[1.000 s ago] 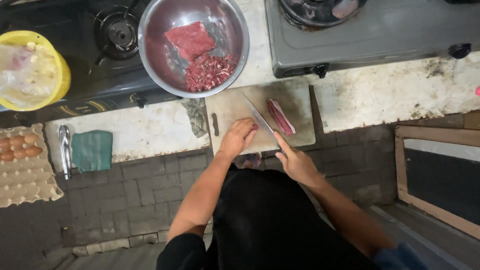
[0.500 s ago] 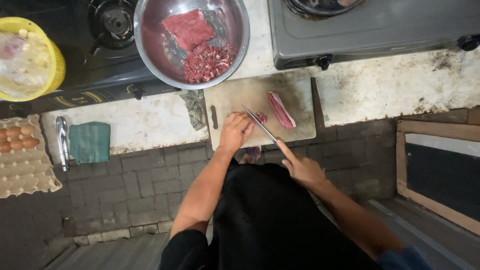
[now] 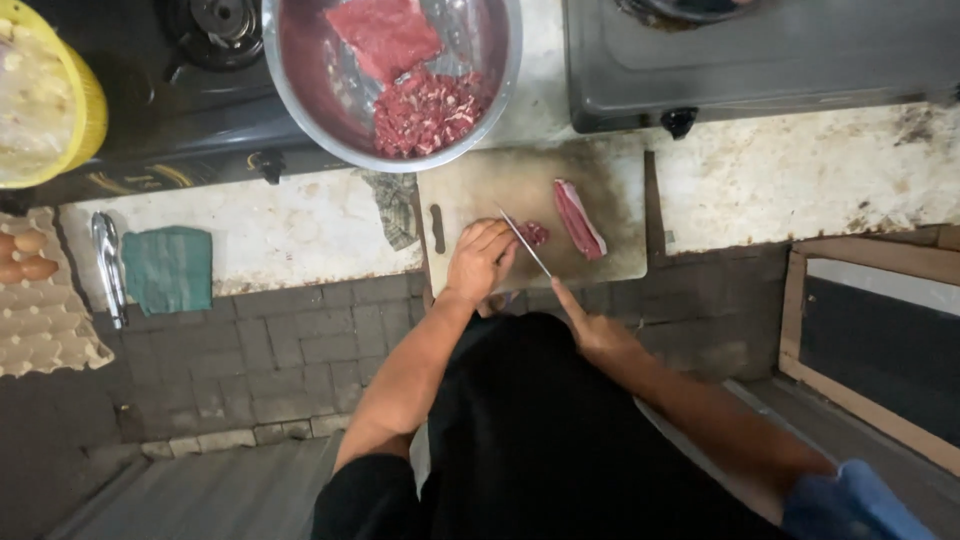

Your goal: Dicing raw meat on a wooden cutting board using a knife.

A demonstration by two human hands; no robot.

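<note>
A small clump of red meat [image 3: 533,233] lay on the wooden cutting board [image 3: 480,185], just beyond the fingers of the left hand [image 3: 480,258], which were curled together and pressed down beside it. The knife [image 3: 525,243] crossed at a slant, its blade meeting the clump right at those fingertips, while the right hand [image 3: 597,335] gripped the handle with fingers clamped round it and the forefinger laid along the spine. The step in hand looked like slicing the piece into thin bits; the next cut would likely call for the left fingertips to creep back from the edge. The meat looked raw, dark red and moist, already cut small. Just to the right of the blade rested a longer strip of meat [image 3: 579,218], pink and fat-edged, untouched by either hand. Beyond the fingers stood a steel bowl [image 3: 300,70] holding a slab and a heap of chopped meat, on the pale, stained worktop [image 3: 800,190].
</note>
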